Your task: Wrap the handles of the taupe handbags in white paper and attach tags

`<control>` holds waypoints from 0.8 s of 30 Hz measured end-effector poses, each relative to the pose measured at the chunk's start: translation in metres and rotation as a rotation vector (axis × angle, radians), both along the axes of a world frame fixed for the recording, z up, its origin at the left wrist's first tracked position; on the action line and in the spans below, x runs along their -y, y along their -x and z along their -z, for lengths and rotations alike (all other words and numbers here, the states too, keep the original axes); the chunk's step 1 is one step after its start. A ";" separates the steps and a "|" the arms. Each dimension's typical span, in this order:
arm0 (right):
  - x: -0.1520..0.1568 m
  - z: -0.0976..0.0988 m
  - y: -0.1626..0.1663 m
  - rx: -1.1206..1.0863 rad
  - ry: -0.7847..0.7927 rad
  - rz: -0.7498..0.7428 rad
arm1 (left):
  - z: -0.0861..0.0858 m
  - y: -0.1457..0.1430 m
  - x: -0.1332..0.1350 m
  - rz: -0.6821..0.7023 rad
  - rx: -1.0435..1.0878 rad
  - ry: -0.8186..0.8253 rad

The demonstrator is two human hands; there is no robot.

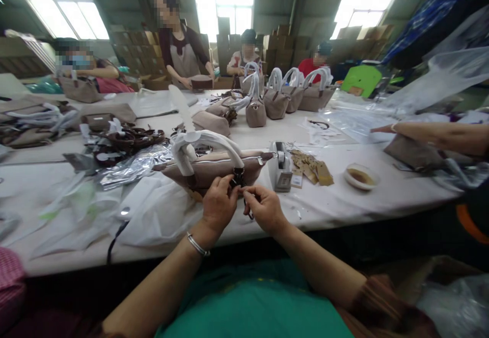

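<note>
A taupe handbag (206, 167) stands on the table in front of me, its two handles (208, 136) wrapped in white paper. A zipper runs along its top. My left hand (218, 204) is closed at the front of the bag, its fingertips at a small dark strap (239, 176) by the base of a handle. Close beside it, my right hand (264, 206) pinches the same dark strap, and a loop of it hangs below the fingers. The fingertips nearly meet, and exactly how each one grips is partly hidden.
A tape dispenser (281, 167) and brown hang tags (311, 167) lie right of the bag, then a shallow bowl (361, 176). Brown straps (126, 141) and plastic bags (133, 167) lie left. Wrapped-handle handbags (277, 103) stand beyond. A co-worker's arm (431, 134) reaches in at right.
</note>
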State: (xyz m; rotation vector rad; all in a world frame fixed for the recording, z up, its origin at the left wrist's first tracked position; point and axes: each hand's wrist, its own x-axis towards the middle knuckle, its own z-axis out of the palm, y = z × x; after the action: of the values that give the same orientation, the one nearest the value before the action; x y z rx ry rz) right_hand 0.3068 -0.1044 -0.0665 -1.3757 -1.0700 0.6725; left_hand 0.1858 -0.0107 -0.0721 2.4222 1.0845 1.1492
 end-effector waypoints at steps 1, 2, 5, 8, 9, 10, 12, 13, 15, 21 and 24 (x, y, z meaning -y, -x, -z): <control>0.000 0.002 -0.001 0.020 0.002 0.020 | 0.001 -0.005 -0.001 -0.012 -0.008 0.007; 0.000 0.003 -0.002 0.043 -0.001 0.031 | 0.001 -0.008 -0.001 -0.022 -0.007 0.020; 0.000 0.003 -0.006 0.146 -0.050 0.039 | -0.001 -0.015 0.000 -0.033 0.035 0.065; -0.003 0.001 -0.011 0.276 -0.102 0.074 | -0.008 -0.014 0.001 -0.031 0.094 0.111; -0.005 0.001 -0.013 0.304 -0.105 0.085 | -0.011 -0.012 0.002 -0.031 0.105 0.134; -0.006 0.001 -0.016 0.321 -0.100 0.092 | -0.014 -0.010 0.002 -0.028 0.110 0.166; -0.008 0.003 -0.022 0.340 -0.077 0.086 | -0.019 -0.005 0.001 -0.018 0.111 0.248; -0.009 0.004 -0.025 0.345 -0.067 0.081 | -0.021 -0.003 0.001 -0.016 0.112 0.290; -0.009 0.006 -0.029 0.356 -0.056 0.075 | -0.025 0.001 -0.002 -0.021 0.129 0.357; -0.009 0.000 -0.027 0.395 -0.040 0.080 | -0.025 0.004 -0.005 0.069 0.253 0.490; -0.010 -0.005 -0.022 0.390 -0.033 0.097 | -0.024 0.003 -0.005 0.086 0.245 0.483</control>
State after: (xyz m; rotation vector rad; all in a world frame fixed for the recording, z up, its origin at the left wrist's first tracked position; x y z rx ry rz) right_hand 0.3291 -0.0940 -0.0614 -1.5565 -1.3030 0.3188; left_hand 0.1829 -0.0058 -0.0481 1.8859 1.0255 0.9865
